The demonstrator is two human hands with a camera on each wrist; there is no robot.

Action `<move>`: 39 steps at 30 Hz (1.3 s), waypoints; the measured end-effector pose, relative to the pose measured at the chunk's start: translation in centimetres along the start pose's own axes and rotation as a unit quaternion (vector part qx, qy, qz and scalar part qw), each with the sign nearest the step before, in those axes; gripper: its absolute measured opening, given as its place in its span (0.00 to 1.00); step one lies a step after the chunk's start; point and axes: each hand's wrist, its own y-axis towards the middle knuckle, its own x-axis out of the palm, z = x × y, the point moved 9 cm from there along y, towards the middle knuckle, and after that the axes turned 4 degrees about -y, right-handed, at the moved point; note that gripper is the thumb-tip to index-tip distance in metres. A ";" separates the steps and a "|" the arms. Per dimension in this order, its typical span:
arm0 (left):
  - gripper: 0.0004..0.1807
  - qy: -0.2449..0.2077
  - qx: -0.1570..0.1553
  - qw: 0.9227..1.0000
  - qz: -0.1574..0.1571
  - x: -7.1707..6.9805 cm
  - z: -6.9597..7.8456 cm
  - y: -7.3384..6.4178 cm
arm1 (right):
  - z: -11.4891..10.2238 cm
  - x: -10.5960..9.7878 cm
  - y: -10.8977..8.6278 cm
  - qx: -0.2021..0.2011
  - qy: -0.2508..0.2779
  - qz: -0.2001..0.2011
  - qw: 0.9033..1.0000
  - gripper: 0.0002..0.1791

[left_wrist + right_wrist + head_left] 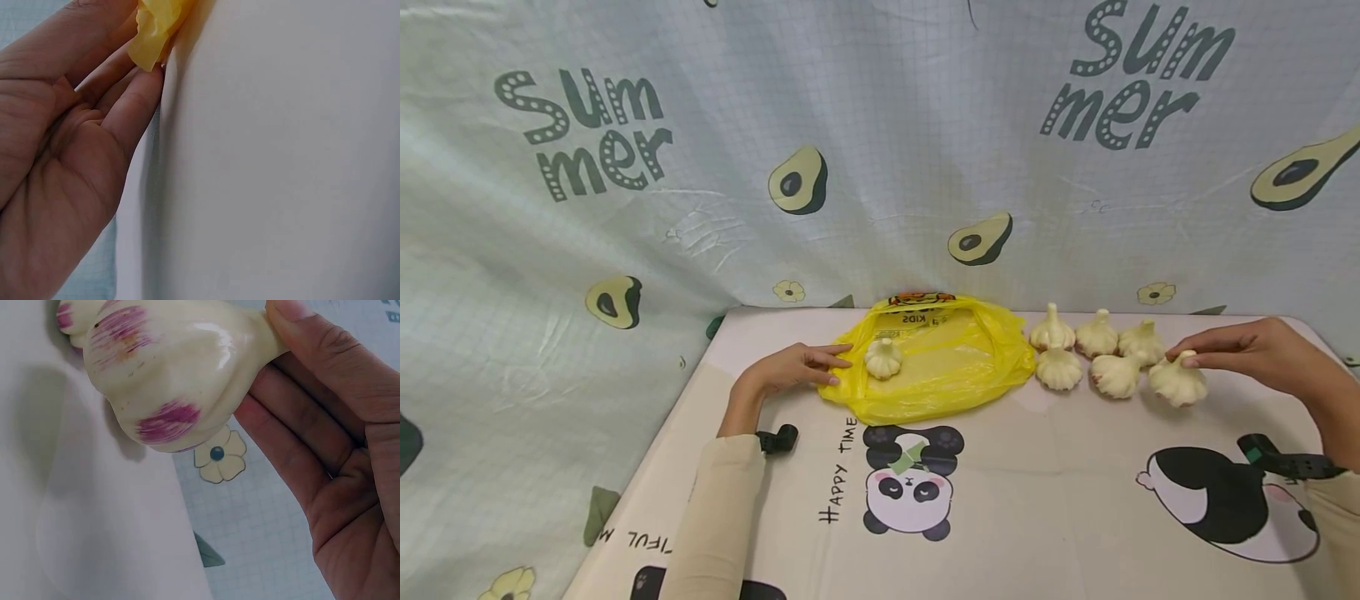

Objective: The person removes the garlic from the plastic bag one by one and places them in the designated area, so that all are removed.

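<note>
In the head view, my right hand [1247, 354] pinches a white garlic bulb [1178, 382] by its stem, with thumb and fingers. The right wrist view shows purple streaks on this garlic bulb [169, 375], its stem between thumb and fingers. Several more garlic bulbs [1115, 377] sit close together just left of it. My left hand [790, 367] holds the left edge of a yellow plastic bag [925, 408]. A fold of the yellow bag [153, 37] lies among its fingers in the left wrist view. One garlic bulb [883, 358] rests on the bag near that hand.
The table cover [1000, 517] has printed pandas and lettering. A pale printed curtain [880, 150] with avocados and the word Summer hangs behind the table's back edge. Black straps [778, 439] with small cameras are on the wrists.
</note>
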 end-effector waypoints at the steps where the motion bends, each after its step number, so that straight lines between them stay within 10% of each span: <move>1: 0.22 0.000 -0.001 1.000 0.001 0.0 0.0 0.0 | 0.2 0.1 0.0 0.000 0.004 0.001 1.000 0.09; 39: 0.22 -0.015 -0.003 1.000 0.004 -0.1 -0.2 0.0 | 1.3 3.2 0.9 0.039 0.005 -0.040 0.998 0.15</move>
